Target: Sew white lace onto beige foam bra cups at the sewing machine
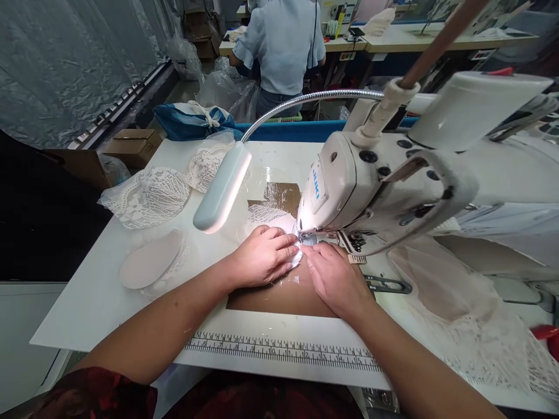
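Note:
A white lace bra cup point(273, 218) lies under the needle area of a white sewing machine point(334, 180), on brown board taped to the table. My left hand point(264, 256) rests on the cup's near side, its fingers bent together and gripping the fabric close to the presser foot. From the other side, my right hand point(334, 273) has its thumb and index finger closed at the cup's edge, just in front of the foot. The fingers hide much of the cup. Needle and stitch line are too small to make out.
A lit lamp point(222, 189) on a bendable neck hangs over the table's left half. Lace cups point(151, 198) and a beige foam cup point(151, 262) lie at left. Sheer lace fabric point(454, 297) spreads at right. A ruler strip point(283, 349) runs along the front. A person point(283, 52) sits beyond.

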### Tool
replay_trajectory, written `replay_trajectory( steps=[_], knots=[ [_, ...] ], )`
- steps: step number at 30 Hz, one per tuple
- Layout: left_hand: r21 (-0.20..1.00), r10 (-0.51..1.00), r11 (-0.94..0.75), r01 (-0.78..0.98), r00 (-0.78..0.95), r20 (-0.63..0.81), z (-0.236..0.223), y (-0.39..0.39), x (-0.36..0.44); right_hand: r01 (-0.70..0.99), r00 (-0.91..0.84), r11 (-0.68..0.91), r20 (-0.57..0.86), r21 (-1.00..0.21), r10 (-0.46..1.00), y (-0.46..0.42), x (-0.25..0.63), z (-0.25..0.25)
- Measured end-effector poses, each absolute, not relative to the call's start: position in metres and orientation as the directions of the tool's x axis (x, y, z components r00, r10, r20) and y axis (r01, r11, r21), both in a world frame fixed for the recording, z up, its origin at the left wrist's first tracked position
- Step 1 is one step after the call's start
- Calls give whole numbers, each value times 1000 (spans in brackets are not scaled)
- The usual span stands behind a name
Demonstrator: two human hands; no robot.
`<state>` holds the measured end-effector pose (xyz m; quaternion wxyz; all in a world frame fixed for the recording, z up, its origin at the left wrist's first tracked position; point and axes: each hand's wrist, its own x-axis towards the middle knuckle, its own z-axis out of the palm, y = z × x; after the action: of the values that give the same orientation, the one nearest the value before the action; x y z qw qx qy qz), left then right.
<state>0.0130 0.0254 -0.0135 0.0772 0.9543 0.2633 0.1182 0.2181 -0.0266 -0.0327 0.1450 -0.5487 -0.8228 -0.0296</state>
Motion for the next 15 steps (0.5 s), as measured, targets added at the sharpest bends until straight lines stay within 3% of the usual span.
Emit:
replay_trajectory(
  steps=[8, 15],
  knots=[
    [277, 475, -871, 406, 838, 268, -14, 28, 9, 898, -312, 369, 242, -240, 919, -28, 221, -28],
    [258, 453, -885, 388, 845, 283, -15, 27, 12, 845, -444, 511, 329, -154, 833, -28, 222, -29]
  ],
)
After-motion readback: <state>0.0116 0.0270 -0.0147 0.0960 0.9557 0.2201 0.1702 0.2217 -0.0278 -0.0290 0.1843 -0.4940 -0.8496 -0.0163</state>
